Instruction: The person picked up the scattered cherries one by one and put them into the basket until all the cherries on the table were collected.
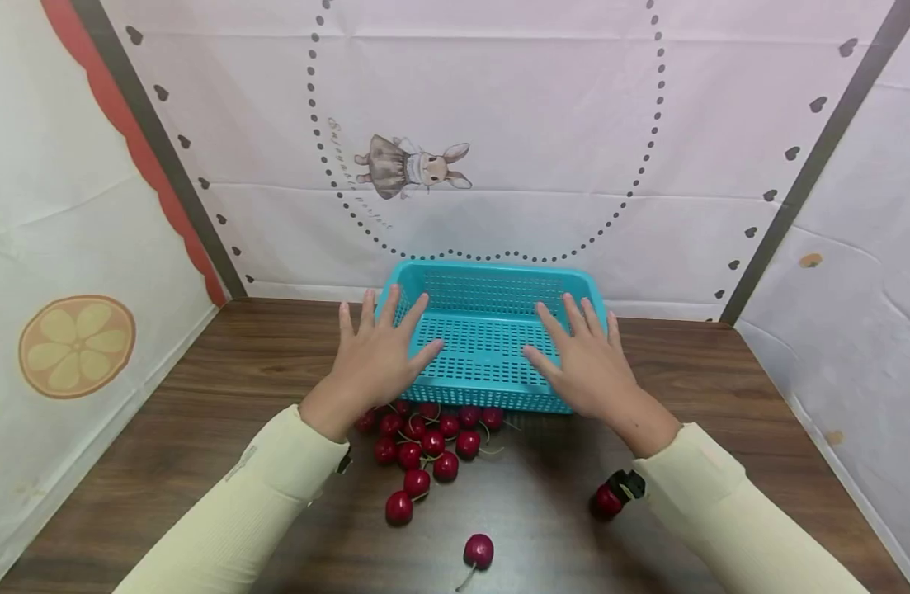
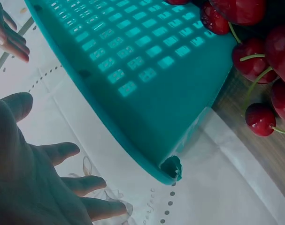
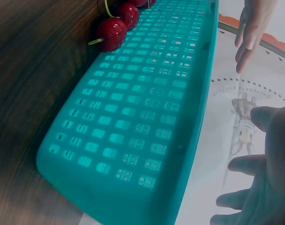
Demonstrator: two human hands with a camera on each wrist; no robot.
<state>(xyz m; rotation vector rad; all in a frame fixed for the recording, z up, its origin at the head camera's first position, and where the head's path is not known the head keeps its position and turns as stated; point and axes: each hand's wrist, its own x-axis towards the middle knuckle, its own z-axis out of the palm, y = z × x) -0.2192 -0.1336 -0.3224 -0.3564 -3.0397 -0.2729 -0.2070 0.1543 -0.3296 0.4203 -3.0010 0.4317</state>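
A turquoise plastic basket [image 1: 484, 392] with perforated walls stands on the table against the back sheet, nothing inside it. Over its left end hovers my left hand [image 1: 376, 355], palm down with fingers spread. My right hand [image 1: 588, 363] is held the same way above the right end. Both wrist views show the left hand [image 2: 43, 173] and right hand [image 3: 259, 173] apart from the basket rim, holding nothing. A cluster of red cherries [image 1: 432, 443] with green stems lies in front of the basket, close to my left wrist.
One cherry [image 1: 478, 551] lies alone near the front edge of the view. Another cherry [image 1: 607, 501] sits beneath my right wrist, partly covered by the black wrist strap [image 1: 627, 485]. Printed sheets [image 1: 544, 124] wall the brown wooden table [image 1: 276, 346] at the back and both sides.
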